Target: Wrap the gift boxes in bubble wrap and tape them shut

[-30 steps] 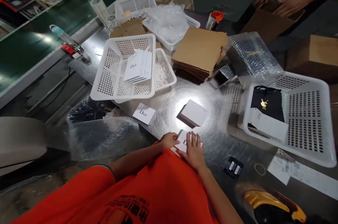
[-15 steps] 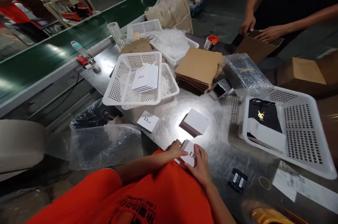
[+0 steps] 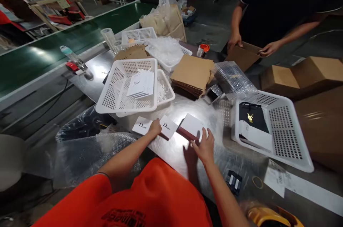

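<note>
White rectangular Dior-lettered box (image 3: 169, 125), pinched by the left hand (image 3: 154, 128), appears already set beside a matching box (image 3: 140, 125) on the metal desk (image 3: 222, 157), while a maroon-sided white box (image 3: 192, 123) lies apart near the spread right hand (image 3: 205, 145).

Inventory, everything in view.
Table: one, silver, centre
Conveyor: one, green, left
Baskets: at least five, white, table
Dior boxes: two, white, near edge
Other box: one, white and maroon, alongside
Dior bags: several, white, left basket
Bag: one, black, right basket
Cardboard stack: one, brown, centre
Wrapped package: one, clear, behind bag
Tape dispenser: one, red, left
Cartons: several, brown, right
Coworker: one, dark shirt, right
Left hand: one, bare, on Dior box
Right hand: one, bare, beside other box
</note>
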The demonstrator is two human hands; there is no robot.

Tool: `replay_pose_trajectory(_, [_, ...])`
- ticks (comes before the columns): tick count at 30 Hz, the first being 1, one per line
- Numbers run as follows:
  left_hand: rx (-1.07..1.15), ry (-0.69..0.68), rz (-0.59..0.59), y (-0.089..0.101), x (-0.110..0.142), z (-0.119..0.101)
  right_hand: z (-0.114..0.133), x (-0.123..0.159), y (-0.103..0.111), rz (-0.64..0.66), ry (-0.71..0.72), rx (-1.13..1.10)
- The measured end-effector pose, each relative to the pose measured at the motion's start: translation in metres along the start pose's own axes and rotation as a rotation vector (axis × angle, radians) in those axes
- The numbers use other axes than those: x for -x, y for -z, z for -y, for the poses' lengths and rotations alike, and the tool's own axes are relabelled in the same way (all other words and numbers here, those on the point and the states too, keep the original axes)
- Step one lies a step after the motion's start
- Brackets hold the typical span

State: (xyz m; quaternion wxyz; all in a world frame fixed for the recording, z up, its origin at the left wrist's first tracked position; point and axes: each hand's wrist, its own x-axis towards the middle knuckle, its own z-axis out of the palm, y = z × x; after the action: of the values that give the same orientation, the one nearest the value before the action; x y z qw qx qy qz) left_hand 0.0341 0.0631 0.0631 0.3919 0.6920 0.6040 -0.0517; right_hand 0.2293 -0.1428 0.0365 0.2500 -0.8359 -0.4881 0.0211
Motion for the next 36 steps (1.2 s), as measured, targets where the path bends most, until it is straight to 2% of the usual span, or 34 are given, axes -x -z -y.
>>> replay_pose_trajectory(3, [-0.107,-0.028,-0.057,-0.018,0.015,-0.013,0.005,-0.039,0.005,0.278,-0.014,0.178])
replay_pose_trajectory(6, [-0.249,-0.145,-0.094,-0.033,0.034,-0.013,0.018,-0.069,0.009,0.5,-0.051,0.275])
replay_pose_trajectory(8, [-0.251,-0.232,-0.091,-0.04,0.045,-0.008,0.022,-0.078,0.013,0.547,-0.066,0.244])
replay_pose_trajectory(10, [-0.141,-0.323,-0.069,-0.047,0.055,-0.002,0.016,-0.074,0.02,0.489,-0.077,0.133])
replay_pose_trajectory(12, [0.072,-0.405,0.004,-0.056,0.065,0.001,0.005,-0.058,0.028,0.369,-0.137,-0.066])
replay_pose_trajectory(13, [0.211,-0.42,0.077,-0.061,0.07,0.001,0.0,-0.045,0.032,0.32,-0.199,-0.21])
replay_pose_trajectory(15, [0.512,-0.386,0.295,-0.072,0.081,-0.004,-0.007,-0.013,0.04,0.296,-0.359,-0.604])
replay_pose_trajectory(17, [0.755,-0.341,0.534,-0.081,0.092,-0.014,-0.003,0.024,0.044,0.348,-0.514,-1.043])
replay_pose_trajectory(19, [0.849,-0.374,0.675,-0.086,0.103,-0.025,0.008,0.056,0.043,0.427,-0.623,-1.348])
replay_pose_trajectory(21, [0.748,-0.45,0.668,-0.085,0.11,-0.034,0.021,0.081,0.036,0.477,-0.679,-1.461])
replay_pose_trajectory(23, [0.507,-0.513,0.563,-0.082,0.112,-0.038,0.027,0.097,0.027,0.461,-0.685,-1.451])
replay_pose_trajectory(25, [0.244,-0.568,0.442,-0.078,0.109,-0.038,0.021,0.107,0.017,0.323,-0.669,-1.353])
replay_pose_trajectory(27, [0.053,-0.636,0.367,-0.078,0.101,-0.032,0.009,0.115,0.009,0.17,-0.634,-1.136])
replay_pose_trajectory(29, [-0.079,-0.724,0.379,-0.081,0.092,-0.024,-0.005,0.12,0.005,0.124,-0.555,-0.838])
replay_pose_trajectory(32, [-0.282,-0.852,0.508,-0.093,0.081,-0.01,-0.018,0.119,0.0,0.294,-0.317,-0.491])
replay_pose_trajectory(34, [-0.413,-0.888,0.565,-0.102,0.078,-0.003,-0.02,0.115,-0.004,0.449,-0.179,-0.404])
replay_pose_trajectory(36, [-0.506,-0.887,0.574,-0.109,0.078,0.0,-0.019,0.113,-0.01,0.541,-0.113,-0.367])
